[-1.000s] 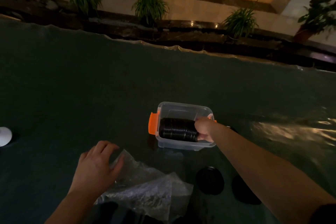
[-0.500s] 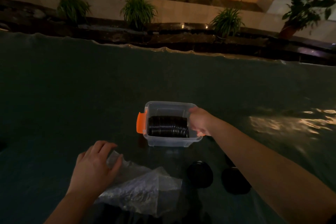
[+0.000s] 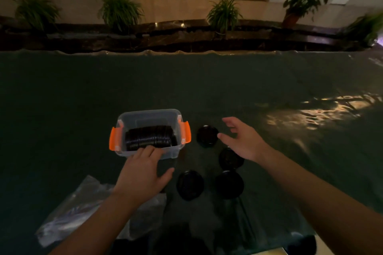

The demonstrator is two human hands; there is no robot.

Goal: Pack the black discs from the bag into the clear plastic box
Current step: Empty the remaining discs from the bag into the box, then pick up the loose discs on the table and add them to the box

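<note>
Four loose black discs point(image 3: 207, 137) lie flat on the dark green table cover point(image 3: 207, 89), right of the clear plastic box point(image 3: 172, 152). One sits just beside the box's right orange latch point(image 3: 185, 131); one is nearer the camera at point(image 3: 230, 158), partly under the right wrist; two more lie side by side at point(image 3: 190, 184) and point(image 3: 229, 184). None touch the box.

Box is open-topped, no lid on it. Left orange latch point(image 3: 114, 138) hangs open too. Inside, a row of black discs on edge point(image 3: 150, 138), packed face to face, runs left to right along the near half; far half looks bare.

Left hand point(image 3: 143, 174): palm down, fingers stretched forward and loosely together, fingertips point(image 3: 148, 149) resting on the box's near rim, over the near edge of the disc row. Thumb splayed right. Not wrapped around anything; cannot tell if the tips touch the discs.

Right hand point(image 3: 242, 141): wide open, fingers spread and slightly curled, holding nothing. Thumb tip is right at the edge of the far loose disc; contact unclear, frame is motion-blurred.

Bag point(image 3: 83, 203): crumpled clear plastic, flat on the cover under the left forearm, near left. Contents not readable in this light.

Background: potted plants point(image 3: 120, 9) along a dark ledge past the table edge.
</note>
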